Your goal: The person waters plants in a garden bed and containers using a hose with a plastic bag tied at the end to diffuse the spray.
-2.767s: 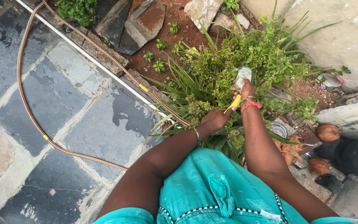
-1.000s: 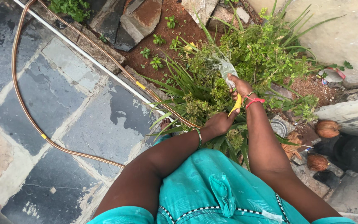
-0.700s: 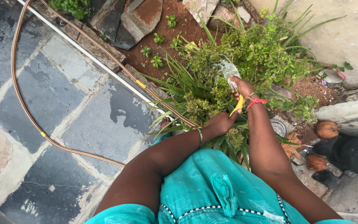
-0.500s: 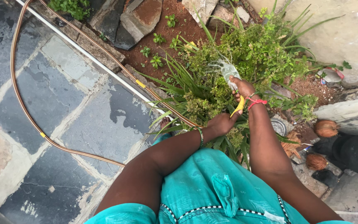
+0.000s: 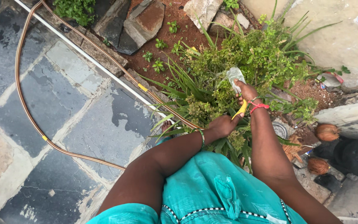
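Yellow hose end (image 5: 241,110) sits between the two hands, over the leafy green plants (image 5: 245,62) at the edge of the garden bed. The right hand (image 5: 247,92) has its fingers curled shut round the nozzle end, where a splash of water (image 5: 233,74) fans out onto the foliage — a red thread band (image 5: 258,106) circles that wrist. The left hand (image 5: 223,125) is closed on the hose just below the yellow part, a thin bangle (image 5: 202,139) on its wrist. From there the brown hose (image 5: 30,116) runs back along the bed's edge, loops wide over the wet grey paving stones (image 5: 63,99) and carries a small yellow band (image 5: 44,138) on its curve. A white pipe (image 5: 88,58) lies straight beside it along the stone border. Red-brown soil (image 5: 179,33) with small seedlings shows behind the plants, with rough rocks (image 5: 143,23) above. To the right lie brown coconut husks (image 5: 327,132) — near a pale wall (image 5: 344,37). A teal garment (image 5: 212,191) fills the lower foreground.
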